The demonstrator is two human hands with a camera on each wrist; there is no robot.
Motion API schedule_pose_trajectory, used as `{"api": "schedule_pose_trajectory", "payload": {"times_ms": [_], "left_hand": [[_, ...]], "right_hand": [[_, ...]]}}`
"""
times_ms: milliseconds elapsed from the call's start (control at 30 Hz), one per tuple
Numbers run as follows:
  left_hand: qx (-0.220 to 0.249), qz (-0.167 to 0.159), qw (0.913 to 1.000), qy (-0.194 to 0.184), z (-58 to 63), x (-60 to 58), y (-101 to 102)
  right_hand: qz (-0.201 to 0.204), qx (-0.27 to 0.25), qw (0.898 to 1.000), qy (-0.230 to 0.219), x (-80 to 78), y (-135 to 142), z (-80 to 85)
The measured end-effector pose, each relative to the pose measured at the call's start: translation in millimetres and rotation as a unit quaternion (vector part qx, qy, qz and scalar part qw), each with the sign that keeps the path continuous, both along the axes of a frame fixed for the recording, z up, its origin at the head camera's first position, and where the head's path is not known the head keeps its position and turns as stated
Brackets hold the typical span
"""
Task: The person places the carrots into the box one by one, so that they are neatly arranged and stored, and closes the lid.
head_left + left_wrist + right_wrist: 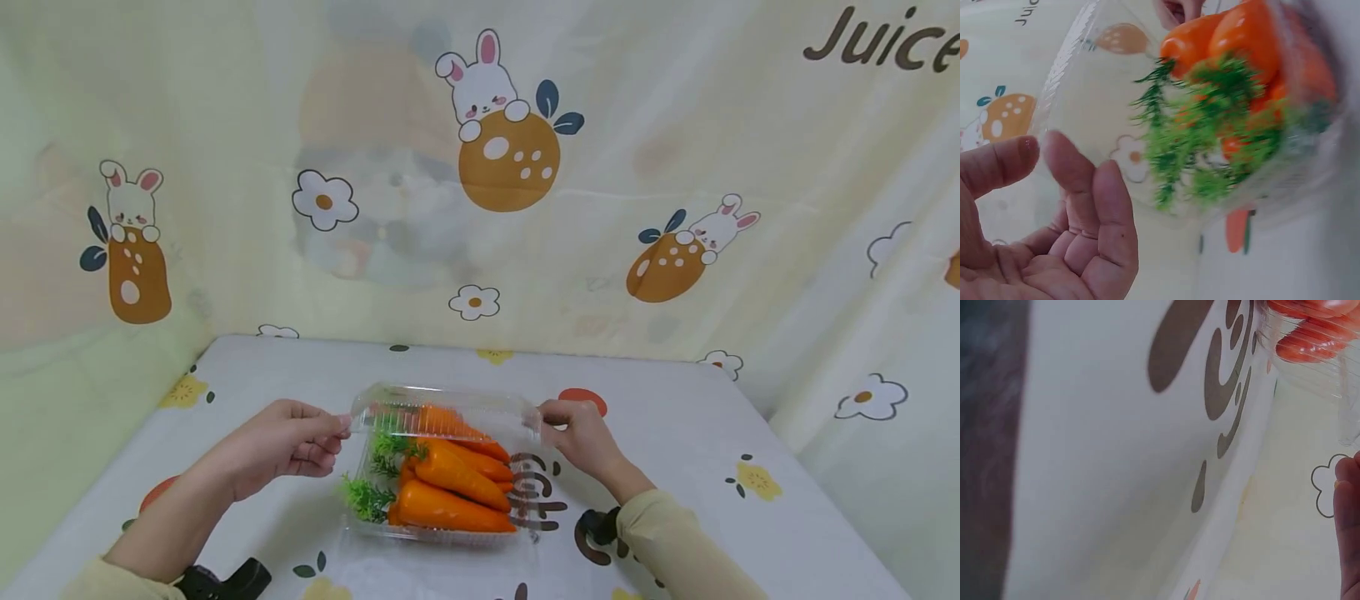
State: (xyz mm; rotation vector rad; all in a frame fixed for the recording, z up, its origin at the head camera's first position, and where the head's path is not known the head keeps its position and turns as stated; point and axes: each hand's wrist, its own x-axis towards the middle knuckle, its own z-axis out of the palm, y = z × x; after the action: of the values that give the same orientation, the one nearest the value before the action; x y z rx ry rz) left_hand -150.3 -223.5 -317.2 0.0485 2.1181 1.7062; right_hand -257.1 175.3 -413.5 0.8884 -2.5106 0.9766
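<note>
A clear plastic clamshell container (442, 537) stands on the table with its hinged lid (517, 408) tilted up. Inside lie several orange carrots (457, 507) with green leafy tops (367, 498), which point left. My left hand (296, 442) pinches the lid's left corner between thumb and forefinger; its other fingers are loosely curled. At the opposite corner my right hand (581, 437) pinches the lid's edge. The left wrist view shows the left hand (1079, 231) beside the leaves (1210, 119). Only part of the right hand (1349, 512) appears in the right wrist view, below the lid's corner.
A white patterned cloth (750, 533) covers the table. Behind it hangs a cream curtain (225, 250) printed with rabbits and flowers. Black wrist-camera mounts (225, 582) sit at both sleeves.
</note>
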Motion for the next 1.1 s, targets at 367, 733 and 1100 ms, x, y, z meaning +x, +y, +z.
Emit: {"api": "schedule_pose_trajectory", "payload": {"times_ms": [367,733,1100], "left_hand": [[0.023,-0.006,0.9989,-0.041,-38.0,21.0,-6.4],[0.026,-0.022,0.9987,-0.038,-59.2,27.5,-9.4],[0.024,-0.026,0.9989,-0.03,-66.3,28.8,-4.6]], "right_hand": [[0.018,0.008,0.999,-0.033,13.2,9.5,7.8],[0.024,-0.014,0.998,-0.052,47.4,23.5,18.5],[0.034,-0.059,0.977,-0.202,87.7,16.3,31.7]]}}
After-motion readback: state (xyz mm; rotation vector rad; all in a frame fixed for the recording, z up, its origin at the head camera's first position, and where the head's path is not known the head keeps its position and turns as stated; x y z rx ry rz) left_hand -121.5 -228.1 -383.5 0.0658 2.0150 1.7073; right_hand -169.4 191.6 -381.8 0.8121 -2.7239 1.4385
